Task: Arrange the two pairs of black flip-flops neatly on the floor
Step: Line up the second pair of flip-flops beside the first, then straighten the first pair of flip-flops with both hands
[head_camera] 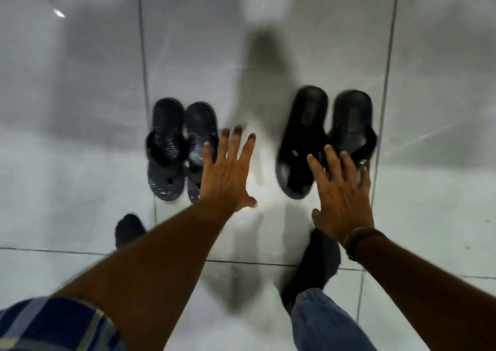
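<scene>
Two pairs of black flip-flops lie on the pale tiled floor. The smaller, scuffed pair [180, 149] sits side by side at the left. The larger pair [316, 136] sits side by side at the right, its near ends partly hidden by my fingers. My left hand [228, 173] hovers with fingers spread, just right of the smaller pair and over its right sandal's edge. My right hand [342, 192] is spread over the near end of the larger pair. Neither hand grips anything. The picture is blurred by motion.
The floor is large glossy grey tiles [80, 109] with dark grout lines. My two dark-socked feet [314, 264] stand just behind the sandals, the left one [128, 228] near the smaller pair. A band circles my right wrist.
</scene>
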